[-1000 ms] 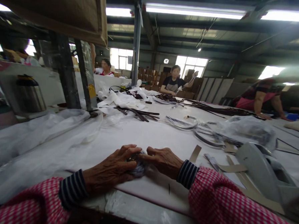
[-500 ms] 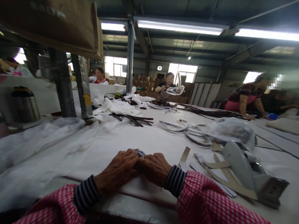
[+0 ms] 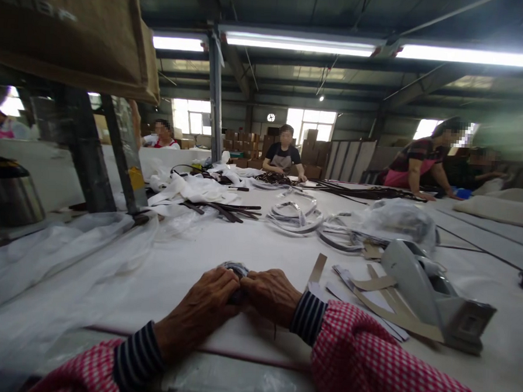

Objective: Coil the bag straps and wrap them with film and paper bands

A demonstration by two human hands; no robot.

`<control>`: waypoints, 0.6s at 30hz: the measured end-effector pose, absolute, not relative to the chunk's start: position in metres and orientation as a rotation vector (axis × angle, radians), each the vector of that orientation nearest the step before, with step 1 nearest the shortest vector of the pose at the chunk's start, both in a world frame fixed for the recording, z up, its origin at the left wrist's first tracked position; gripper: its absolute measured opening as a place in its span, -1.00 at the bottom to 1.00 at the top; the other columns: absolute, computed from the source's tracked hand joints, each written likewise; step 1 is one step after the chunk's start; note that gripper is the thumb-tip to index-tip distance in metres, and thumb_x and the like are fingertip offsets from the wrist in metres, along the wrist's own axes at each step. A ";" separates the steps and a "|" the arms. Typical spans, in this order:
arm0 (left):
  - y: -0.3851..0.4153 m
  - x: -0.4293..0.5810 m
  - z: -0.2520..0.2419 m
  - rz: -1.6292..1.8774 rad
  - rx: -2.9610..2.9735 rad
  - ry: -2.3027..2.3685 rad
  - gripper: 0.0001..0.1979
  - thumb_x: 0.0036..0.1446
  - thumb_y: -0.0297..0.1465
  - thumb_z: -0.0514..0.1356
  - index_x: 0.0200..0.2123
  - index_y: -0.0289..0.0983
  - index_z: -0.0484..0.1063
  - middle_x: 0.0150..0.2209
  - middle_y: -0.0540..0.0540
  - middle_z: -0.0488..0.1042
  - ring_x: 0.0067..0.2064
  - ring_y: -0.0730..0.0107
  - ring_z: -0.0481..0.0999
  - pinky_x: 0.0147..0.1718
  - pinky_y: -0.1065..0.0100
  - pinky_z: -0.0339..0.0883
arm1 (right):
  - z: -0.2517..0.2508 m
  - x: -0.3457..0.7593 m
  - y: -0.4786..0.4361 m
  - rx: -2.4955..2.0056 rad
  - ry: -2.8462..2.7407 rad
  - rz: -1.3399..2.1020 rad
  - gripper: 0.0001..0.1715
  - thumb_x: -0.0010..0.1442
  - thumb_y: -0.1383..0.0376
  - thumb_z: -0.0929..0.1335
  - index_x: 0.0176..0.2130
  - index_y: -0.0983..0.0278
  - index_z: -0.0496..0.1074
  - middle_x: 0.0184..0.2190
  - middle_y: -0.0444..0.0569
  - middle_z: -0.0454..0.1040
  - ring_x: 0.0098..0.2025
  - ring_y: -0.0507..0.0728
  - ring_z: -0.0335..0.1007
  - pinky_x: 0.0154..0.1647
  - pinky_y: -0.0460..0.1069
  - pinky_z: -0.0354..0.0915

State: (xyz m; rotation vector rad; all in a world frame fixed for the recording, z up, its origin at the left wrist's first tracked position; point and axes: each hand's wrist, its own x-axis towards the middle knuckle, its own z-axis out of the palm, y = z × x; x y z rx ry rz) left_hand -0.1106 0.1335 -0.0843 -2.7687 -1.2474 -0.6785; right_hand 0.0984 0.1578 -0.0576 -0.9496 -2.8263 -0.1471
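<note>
Near the table's front edge, my left hand [image 3: 200,310] and my right hand [image 3: 274,293] meet around a small rolled-up belt [image 3: 235,268], grey and shiny as if covered in clear film. The left fingers curl over its left side. On the other side, my right hand is closed with its knuckles up against the roll. Only the roll's upper edge shows; my fingers hide the rest. Beyond it lie grey belts looped in clear film [image 3: 295,221] and a bundle of dark brown straps [image 3: 225,210].
A grey tape dispenser [image 3: 431,295] stands at right beside card strips [image 3: 396,311]. Clear plastic sheeting [image 3: 64,273] spreads over the left side, near a metal post [image 3: 126,154] and a steel flask [image 3: 11,191]. Co-workers [image 3: 283,153] stand across the white table [image 3: 189,245].
The co-worker opposite has lowered a light loop, and more grey loops now lie mid-table. The roll shows slightly more between my hands. My view has shifted a little to the right.
</note>
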 end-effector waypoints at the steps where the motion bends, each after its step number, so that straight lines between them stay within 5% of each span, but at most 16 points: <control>1: 0.135 -0.109 -0.088 -0.680 -2.743 -1.243 -0.84 0.22 -0.44 0.25 -0.13 -0.19 0.40 -0.09 -0.10 0.49 -0.01 0.13 0.42 0.01 0.13 0.26 | -0.059 0.099 0.159 -0.953 -2.827 -0.127 -0.89 0.38 0.31 0.27 -0.18 0.25 0.39 -0.22 -0.06 0.57 -0.27 0.10 0.52 -0.42 -0.03 0.11; 10: 0.131 -0.098 -0.080 -0.557 -2.743 -1.253 -0.95 0.27 -0.42 0.17 -0.20 -0.24 0.43 -0.17 -0.13 0.50 -0.08 0.10 0.43 -0.03 0.05 0.17 | -0.040 0.129 0.161 -0.903 -2.745 0.483 -0.55 0.27 0.26 0.42 0.13 0.23 0.40 -0.09 0.00 0.54 -0.20 0.09 0.46 -0.21 -0.04 0.27; 13: 0.132 -0.096 -0.065 -0.829 -2.765 -1.470 -0.85 0.27 -0.30 0.16 -0.30 -0.25 0.39 -0.28 -0.06 0.45 -0.21 0.19 0.40 -0.15 0.16 0.18 | -0.014 0.174 0.160 -0.939 -2.426 0.654 -0.55 0.26 0.25 0.41 0.12 0.30 0.41 -0.16 -0.02 0.53 -0.31 0.04 0.40 -0.28 -0.06 0.29; 18: 0.155 -0.073 -0.045 -1.710 -2.753 -1.904 -0.63 0.21 -0.07 0.17 -0.40 -0.26 0.36 -0.47 0.07 0.29 -0.41 0.38 0.25 -0.43 0.35 0.08 | -0.002 0.256 0.144 -1.312 -1.999 0.655 -0.67 0.28 0.12 0.34 -0.21 0.35 0.51 -0.43 -0.08 0.46 -0.48 0.03 0.31 -0.48 -0.07 0.20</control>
